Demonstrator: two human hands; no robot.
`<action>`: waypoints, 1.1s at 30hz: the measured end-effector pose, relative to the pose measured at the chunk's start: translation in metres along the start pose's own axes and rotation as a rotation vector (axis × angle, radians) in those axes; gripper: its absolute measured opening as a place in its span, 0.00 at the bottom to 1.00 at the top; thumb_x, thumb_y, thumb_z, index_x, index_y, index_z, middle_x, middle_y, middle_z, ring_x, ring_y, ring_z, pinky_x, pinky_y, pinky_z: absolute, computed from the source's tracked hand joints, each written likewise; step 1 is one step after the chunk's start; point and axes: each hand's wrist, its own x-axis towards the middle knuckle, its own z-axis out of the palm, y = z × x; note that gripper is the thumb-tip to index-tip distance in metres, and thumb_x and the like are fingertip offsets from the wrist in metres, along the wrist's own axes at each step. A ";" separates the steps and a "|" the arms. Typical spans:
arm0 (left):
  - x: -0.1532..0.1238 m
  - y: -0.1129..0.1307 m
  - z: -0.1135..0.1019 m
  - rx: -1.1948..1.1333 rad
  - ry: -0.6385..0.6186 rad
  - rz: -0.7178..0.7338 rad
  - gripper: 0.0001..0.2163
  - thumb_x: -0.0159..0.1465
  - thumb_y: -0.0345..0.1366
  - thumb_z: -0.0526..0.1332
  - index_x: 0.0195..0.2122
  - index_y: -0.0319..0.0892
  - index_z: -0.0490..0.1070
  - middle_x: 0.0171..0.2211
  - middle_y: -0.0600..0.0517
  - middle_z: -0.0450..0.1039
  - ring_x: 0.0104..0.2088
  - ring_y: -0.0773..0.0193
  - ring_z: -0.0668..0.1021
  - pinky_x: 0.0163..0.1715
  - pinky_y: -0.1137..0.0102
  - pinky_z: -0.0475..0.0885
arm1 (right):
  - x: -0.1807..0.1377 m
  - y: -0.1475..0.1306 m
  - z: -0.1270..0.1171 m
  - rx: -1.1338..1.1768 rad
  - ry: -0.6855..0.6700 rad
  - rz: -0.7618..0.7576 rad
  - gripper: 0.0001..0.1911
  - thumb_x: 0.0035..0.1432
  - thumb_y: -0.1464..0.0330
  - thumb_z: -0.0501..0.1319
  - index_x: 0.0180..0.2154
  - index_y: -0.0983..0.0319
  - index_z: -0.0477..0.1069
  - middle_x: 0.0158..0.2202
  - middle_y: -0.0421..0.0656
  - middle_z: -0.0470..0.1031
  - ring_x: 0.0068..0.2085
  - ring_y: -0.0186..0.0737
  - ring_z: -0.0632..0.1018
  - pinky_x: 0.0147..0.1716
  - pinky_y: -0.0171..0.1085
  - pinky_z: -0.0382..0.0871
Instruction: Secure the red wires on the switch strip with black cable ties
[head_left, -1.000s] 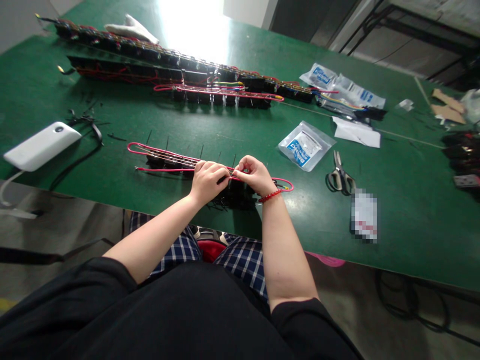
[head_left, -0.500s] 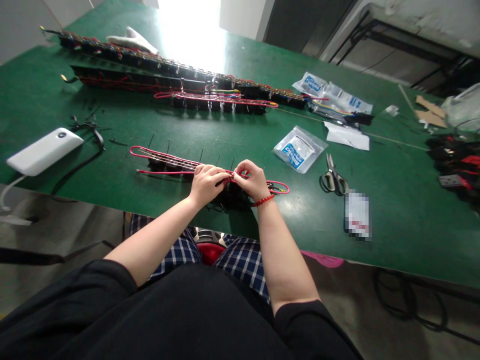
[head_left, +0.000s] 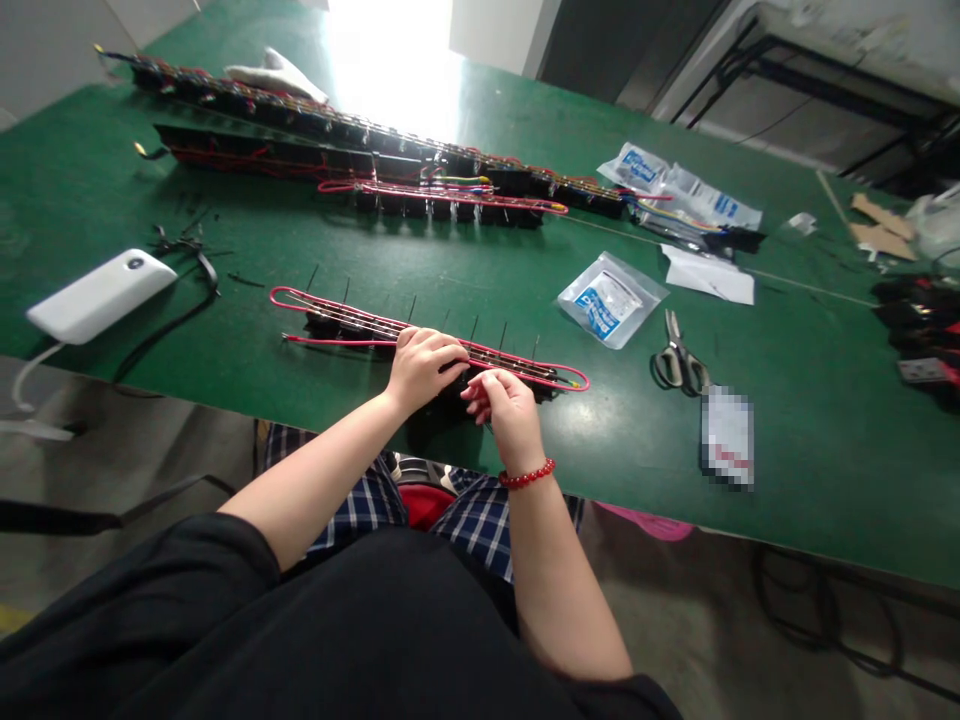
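Observation:
A black strip with red wires (head_left: 349, 320) lies along the near part of the green table. Several thin dark tails stick up from it, looking like cable ties. My left hand (head_left: 424, 368) is closed over the strip's middle, thumb and fingers gripping the wires. Just to the right and nearer the table edge, my right hand (head_left: 508, 410) has its fingers curled in, apart from the red wires. What it pinches, if anything, is too small to make out; a thin dark line shows below it.
Longer wired black strips (head_left: 300, 160) lie across the back. Scissors (head_left: 677, 362), a pixelated packet (head_left: 727, 435) and a clear plastic bag (head_left: 611, 300) are at the right. A white device (head_left: 101, 297) with a cable and loose black ties (head_left: 187, 245) sit at the left.
My right hand has come off the wires and drawn back toward the table edge, uncovering more upright tails. My left hand stays on the strip. The whole view has shifted slightly.

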 end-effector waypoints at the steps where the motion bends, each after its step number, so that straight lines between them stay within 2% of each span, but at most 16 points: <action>1: 0.000 0.000 0.000 -0.003 -0.001 -0.003 0.07 0.68 0.44 0.64 0.35 0.52 0.80 0.41 0.56 0.83 0.45 0.58 0.78 0.54 0.57 0.62 | 0.000 0.002 0.003 0.019 0.006 0.027 0.19 0.59 0.50 0.60 0.31 0.59 0.71 0.28 0.42 0.78 0.23 0.33 0.73 0.17 0.31 0.63; 8: 0.000 0.000 -0.003 -0.019 -0.005 0.006 0.07 0.68 0.42 0.64 0.34 0.52 0.80 0.39 0.56 0.83 0.44 0.59 0.78 0.53 0.57 0.62 | 0.024 0.003 0.010 0.105 0.019 0.218 0.23 0.58 0.46 0.63 0.31 0.60 0.69 0.23 0.41 0.75 0.17 0.31 0.72 0.12 0.30 0.65; 12: -0.001 0.000 -0.003 -0.033 0.001 0.017 0.07 0.68 0.40 0.64 0.34 0.52 0.80 0.40 0.55 0.83 0.44 0.59 0.78 0.53 0.57 0.62 | 0.029 0.000 0.014 0.088 -0.046 0.302 0.24 0.58 0.47 0.64 0.28 0.61 0.69 0.20 0.41 0.73 0.15 0.30 0.71 0.11 0.29 0.62; 15: -0.001 0.000 -0.003 -0.039 -0.007 0.018 0.07 0.68 0.40 0.64 0.34 0.51 0.80 0.40 0.55 0.83 0.44 0.59 0.78 0.53 0.57 0.63 | 0.028 0.001 0.016 0.098 -0.072 0.317 0.20 0.59 0.51 0.64 0.28 0.61 0.69 0.18 0.39 0.72 0.15 0.29 0.70 0.11 0.27 0.60; 20: 0.000 0.002 -0.004 -0.008 -0.022 0.004 0.05 0.67 0.41 0.64 0.35 0.52 0.79 0.41 0.56 0.82 0.46 0.58 0.78 0.54 0.56 0.62 | 0.027 0.006 0.019 0.092 -0.021 0.360 0.09 0.59 0.65 0.59 0.27 0.60 0.64 0.17 0.36 0.71 0.13 0.28 0.69 0.10 0.27 0.60; 26: 0.000 0.002 -0.003 0.025 -0.004 0.028 0.03 0.67 0.40 0.65 0.37 0.51 0.78 0.42 0.56 0.82 0.47 0.58 0.77 0.54 0.57 0.62 | 0.023 0.006 0.018 0.075 -0.007 0.389 0.07 0.58 0.68 0.55 0.27 0.59 0.63 0.16 0.34 0.70 0.13 0.30 0.70 0.11 0.27 0.61; 33: -0.001 0.002 -0.002 0.040 0.016 0.005 0.04 0.67 0.37 0.63 0.36 0.49 0.77 0.42 0.55 0.82 0.47 0.57 0.78 0.54 0.57 0.63 | 0.019 0.005 0.016 0.010 -0.011 0.359 0.08 0.57 0.71 0.52 0.26 0.60 0.62 0.16 0.32 0.67 0.13 0.28 0.69 0.10 0.26 0.56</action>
